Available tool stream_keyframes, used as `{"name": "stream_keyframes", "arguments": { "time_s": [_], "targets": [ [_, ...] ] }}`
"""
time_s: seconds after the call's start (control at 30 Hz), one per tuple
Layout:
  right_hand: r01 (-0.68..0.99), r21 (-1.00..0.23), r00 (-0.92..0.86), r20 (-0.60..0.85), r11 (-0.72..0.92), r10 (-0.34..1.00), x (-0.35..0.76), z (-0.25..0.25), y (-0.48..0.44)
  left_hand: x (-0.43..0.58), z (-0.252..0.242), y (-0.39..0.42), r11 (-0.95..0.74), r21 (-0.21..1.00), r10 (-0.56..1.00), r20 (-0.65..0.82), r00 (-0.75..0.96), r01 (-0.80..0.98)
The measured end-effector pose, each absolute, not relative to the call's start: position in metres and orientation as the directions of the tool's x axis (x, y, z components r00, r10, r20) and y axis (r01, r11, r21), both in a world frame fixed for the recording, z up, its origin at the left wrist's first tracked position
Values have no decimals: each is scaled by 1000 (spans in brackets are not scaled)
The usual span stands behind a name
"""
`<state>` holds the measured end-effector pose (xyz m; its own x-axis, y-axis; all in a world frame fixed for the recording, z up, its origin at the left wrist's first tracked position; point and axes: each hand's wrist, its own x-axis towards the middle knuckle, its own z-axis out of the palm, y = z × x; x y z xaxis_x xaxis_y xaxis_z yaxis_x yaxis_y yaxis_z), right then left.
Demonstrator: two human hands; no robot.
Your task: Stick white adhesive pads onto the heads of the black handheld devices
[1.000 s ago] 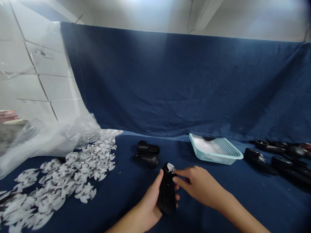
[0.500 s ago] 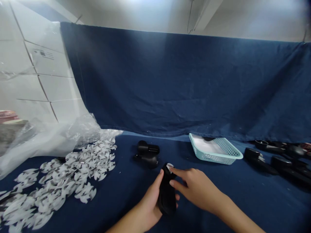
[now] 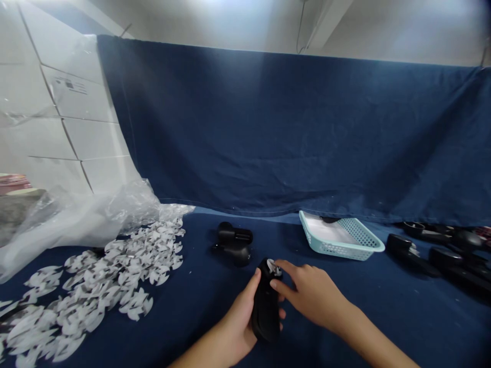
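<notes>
Two hands: left grips black plastic handle, right touches paper.

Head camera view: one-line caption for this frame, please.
Left hand holds a black handheld device while right hand touches a white piece on its top, above blue cloth.

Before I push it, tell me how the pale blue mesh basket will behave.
The pale blue plastic mesh basket looks light for its size, given its thin perforated walls. Its wide, low shape suggests it would slide rather than tip. It may drag the navy cloth along.
</notes>
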<state>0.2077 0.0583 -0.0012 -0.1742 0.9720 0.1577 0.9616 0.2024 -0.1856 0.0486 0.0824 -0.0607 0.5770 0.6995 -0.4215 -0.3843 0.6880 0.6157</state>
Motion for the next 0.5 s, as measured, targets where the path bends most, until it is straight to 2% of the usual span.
{"name": "stream_keyframes", "arguments": {
  "time_s": [0.5],
  "targets": [
    [928, -330, -145, 110, 173, 983, 209, 6, 56, 48, -63, 84, 684, 622, 700, -410, 585, -381]
  ]
}}
